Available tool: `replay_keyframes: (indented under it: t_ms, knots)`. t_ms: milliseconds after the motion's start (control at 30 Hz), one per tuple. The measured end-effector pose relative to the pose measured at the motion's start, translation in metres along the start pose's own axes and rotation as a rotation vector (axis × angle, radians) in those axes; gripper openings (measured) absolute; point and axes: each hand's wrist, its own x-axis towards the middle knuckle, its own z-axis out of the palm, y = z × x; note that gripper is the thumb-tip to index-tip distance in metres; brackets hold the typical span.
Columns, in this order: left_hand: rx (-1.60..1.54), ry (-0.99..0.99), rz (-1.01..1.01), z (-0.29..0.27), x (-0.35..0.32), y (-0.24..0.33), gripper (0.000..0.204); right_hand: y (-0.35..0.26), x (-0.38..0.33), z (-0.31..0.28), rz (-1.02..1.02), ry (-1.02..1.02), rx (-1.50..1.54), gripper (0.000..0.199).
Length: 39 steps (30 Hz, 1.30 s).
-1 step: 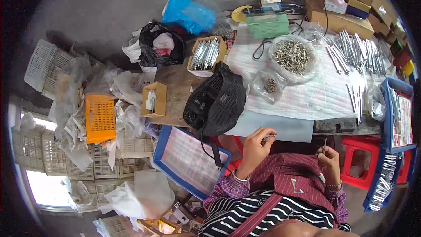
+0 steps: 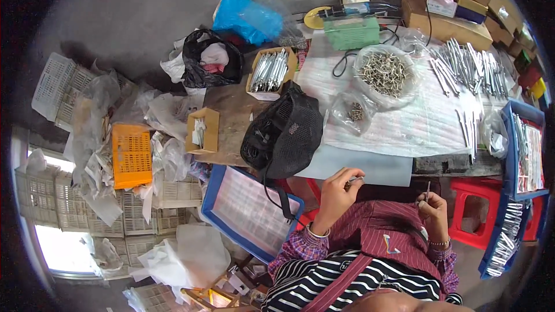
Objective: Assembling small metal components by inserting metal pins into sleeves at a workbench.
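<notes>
My left hand is held over my lap at the table's near edge. Its fingers are curled round small metal pieces that look like screws, mostly hidden by the hand. Further right, my right hand pinches a thin metal pin that points upward; its lower end is covered by the fingers. On the table ahead, a clear plastic bag lies open, full of brass-coloured screws. A smaller clear bag beside it holds a few more small pieces.
Bundles of metal rods lie at the table's far right. A black mesh bag sits left of the white sheet. Blue trays stand at right, near a red stool. Another blue tray leans at left.
</notes>
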Motion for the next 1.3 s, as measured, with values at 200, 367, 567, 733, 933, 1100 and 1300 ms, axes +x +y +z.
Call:
replay_keyframes:
  t_ms: [200, 367, 567, 733, 933, 1100, 1300]
  knots:
    - [0.008, -0.089, -0.035, 0.013, -0.001, 0.0, 0.012, -0.001, -0.001, 0.002, 0.004, 0.028, 0.023, 0.01]
    - [0.057, -0.144, -0.044, 0.024, 0.0, -0.001, 0.011, 0.003, 0.002, -0.001, 0.038, 0.026, 0.024, 0.011]
    - [0.033, -0.237, -0.101, 0.043, 0.006, 0.002, 0.013, 0.01, 0.006, -0.009, 0.084, 0.043, 0.062, 0.009]
    - [-0.024, -0.313, -0.136, 0.056, 0.014, 0.014, 0.013, 0.001, 0.01, -0.013, 0.163, 0.036, 0.121, 0.01]
    - [-0.13, -0.402, -0.203, 0.069, 0.02, 0.02, 0.013, 0.003, 0.013, -0.018, 0.163, 0.025, 0.154, 0.011]
    - [-0.164, -0.433, -0.188, 0.074, 0.024, 0.021, 0.012, 0.004, 0.018, -0.018, 0.128, 0.017, 0.173, 0.01]
    - [-0.174, -0.511, -0.188, 0.079, 0.031, 0.029, 0.011, 0.002, 0.02, -0.014, 0.112, 0.032, 0.13, 0.01]
